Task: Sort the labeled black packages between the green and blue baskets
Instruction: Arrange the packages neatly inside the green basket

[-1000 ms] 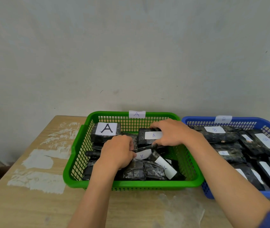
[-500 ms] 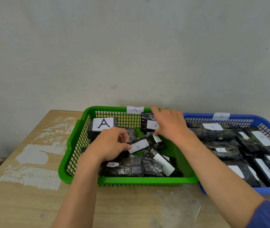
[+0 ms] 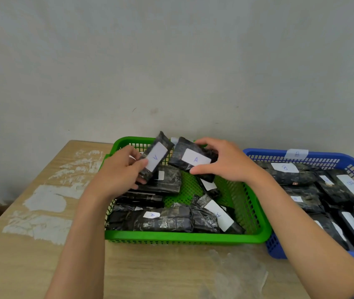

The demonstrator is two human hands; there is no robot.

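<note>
Seen from my head, my left hand point(image 3: 118, 172) pinches a black plastic-wrapped package with a white label point(image 3: 156, 155) between thumb and fingers, above the green plastic mesh basket point(image 3: 182, 238). My right hand point(image 3: 227, 161) has its fingers curled round a second black package labelled A point(image 3: 193, 159) just beside the first. The blue plastic mesh basket point(image 3: 322, 155) of B packages stands to the right on the wooden table point(image 3: 150, 275).

Over the far rim of the green basket point(image 3: 182, 236), the left hand point(image 3: 122, 172) grips a black package point(image 3: 162, 140) whose white label point(image 3: 156, 156) bears a blue handwritten "A", upside down. Just right of it, the right hand point(image 3: 225, 164) holds a second package point(image 3: 178, 152) labelled "A", upright. By the green basket's front wall, a small label point(image 3: 151, 215) reads "A" and a long label point(image 3: 218, 215) shows a sideways "A". Right of the green basket, the blue basket point(image 3: 278, 249) has a rim tag point(image 3: 297, 153) reading "B", and a package label point(image 3: 349, 183) in it reads "B".
</note>
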